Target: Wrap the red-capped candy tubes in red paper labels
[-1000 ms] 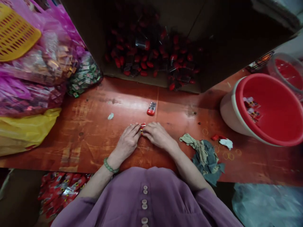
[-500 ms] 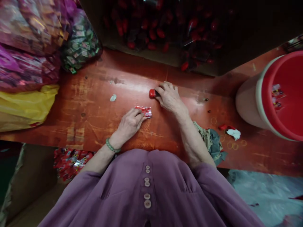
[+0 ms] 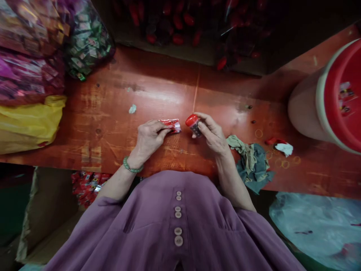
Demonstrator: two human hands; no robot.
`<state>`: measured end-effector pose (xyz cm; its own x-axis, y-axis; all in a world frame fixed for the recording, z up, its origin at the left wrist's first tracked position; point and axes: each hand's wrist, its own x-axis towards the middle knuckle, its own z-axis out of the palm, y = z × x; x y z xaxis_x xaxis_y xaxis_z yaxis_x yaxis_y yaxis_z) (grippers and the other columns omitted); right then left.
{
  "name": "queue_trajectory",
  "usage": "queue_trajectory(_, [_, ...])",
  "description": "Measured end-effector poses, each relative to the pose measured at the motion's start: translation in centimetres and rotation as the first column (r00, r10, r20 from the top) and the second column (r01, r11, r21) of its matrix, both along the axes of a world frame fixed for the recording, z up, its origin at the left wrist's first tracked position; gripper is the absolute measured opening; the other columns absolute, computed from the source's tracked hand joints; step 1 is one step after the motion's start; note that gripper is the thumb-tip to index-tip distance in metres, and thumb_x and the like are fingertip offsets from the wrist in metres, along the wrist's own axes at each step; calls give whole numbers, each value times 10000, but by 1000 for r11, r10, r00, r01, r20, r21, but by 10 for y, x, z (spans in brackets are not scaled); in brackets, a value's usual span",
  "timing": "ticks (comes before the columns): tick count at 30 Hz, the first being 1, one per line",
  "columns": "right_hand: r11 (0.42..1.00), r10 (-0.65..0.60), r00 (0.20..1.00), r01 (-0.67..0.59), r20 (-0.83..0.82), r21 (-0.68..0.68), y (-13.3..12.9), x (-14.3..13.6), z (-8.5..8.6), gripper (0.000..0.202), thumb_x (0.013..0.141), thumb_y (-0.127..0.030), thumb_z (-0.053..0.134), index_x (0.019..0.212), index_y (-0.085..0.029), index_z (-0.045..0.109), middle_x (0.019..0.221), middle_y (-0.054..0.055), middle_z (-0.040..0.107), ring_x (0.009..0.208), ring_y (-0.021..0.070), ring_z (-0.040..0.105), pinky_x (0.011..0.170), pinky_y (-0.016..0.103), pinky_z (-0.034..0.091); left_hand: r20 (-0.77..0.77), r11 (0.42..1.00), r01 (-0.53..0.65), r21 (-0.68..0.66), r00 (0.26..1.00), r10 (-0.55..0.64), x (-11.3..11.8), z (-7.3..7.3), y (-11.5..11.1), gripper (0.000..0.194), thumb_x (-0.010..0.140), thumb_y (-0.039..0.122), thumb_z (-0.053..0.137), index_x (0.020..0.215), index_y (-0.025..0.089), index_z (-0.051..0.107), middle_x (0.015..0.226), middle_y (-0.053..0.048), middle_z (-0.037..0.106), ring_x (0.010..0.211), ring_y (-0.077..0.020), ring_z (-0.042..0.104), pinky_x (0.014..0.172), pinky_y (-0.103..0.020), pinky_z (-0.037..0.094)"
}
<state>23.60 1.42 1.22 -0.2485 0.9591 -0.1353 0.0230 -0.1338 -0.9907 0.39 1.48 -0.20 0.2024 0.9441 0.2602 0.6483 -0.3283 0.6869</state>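
Observation:
My left hand pinches a small red plastic packet with a silvery, clear end, just above the red-brown table. In my right hand is a small clear jar with a red cap and dark contents. The jar is tilted, cap toward the upper left, with my fingers wrapped round its body. A short gap separates the packet from the jar. A green bead bracelet circles my left wrist.
Beyond my hands stands a carton of red-capped jars. Filled bags and a yellow bag lie left. A red-rimmed bucket, crumpled cloth and rubber bands are right. Below left, an open box holds red packets.
My right hand has drawn the jar nearer and tilted it, turning so the jar's body shows. My left hand still pinches the packet, now slightly raised. The view has shifted a little.

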Motion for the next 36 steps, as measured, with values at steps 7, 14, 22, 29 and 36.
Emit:
queue_trajectory(7, [971,90,944,-154,-318,-183,-23,-4,8,334,917,-396,639,1209,-236,612,720,-61,525,493,34,399,434,154,335,53,972,82,219,994,-96,-1,9,-17,91,873,233,672,821,201,740,777,-22,755,693,-128,665,656,-252,517])
queue_trajectory(14, [880,241,915,-346,-323,-325,-20,-7,22,347,917,-353,631,1232,-209,603,681,-71,521,477,30,345,419,140,266,28,902,221,372,968,-248,0,13,-28,87,874,147,658,928,189,711,835,-37,748,755,-133,667,704,-268,541])
queue_trajectory(22, [826,323,902,-416,-285,-379,-13,-1,21,409,866,-382,666,1225,-188,644,918,7,688,771,103,616,649,197,466,74,915,222,338,962,-261,1,6,-35,59,879,187,676,927,193,709,818,-23,728,728,-120,641,678,-262,530])
queue_trajectory(29, [813,370,891,-447,-262,-372,-9,0,10,343,857,-298,670,1180,-186,693,1005,11,720,818,91,624,731,202,482,109,915,236,327,953,-284,2,3,-37,79,872,159,673,939,180,710,814,-29,724,730,-125,644,689,-267,538])
queue_trajectory(36, [693,331,867,-491,-371,-528,-11,2,-2,344,877,-365,636,1128,-132,669,501,-99,457,352,24,277,332,147,174,67,902,270,336,949,-308,2,0,-41,98,860,143,683,955,165,694,817,-46,719,756,-139,641,697,-278,557])
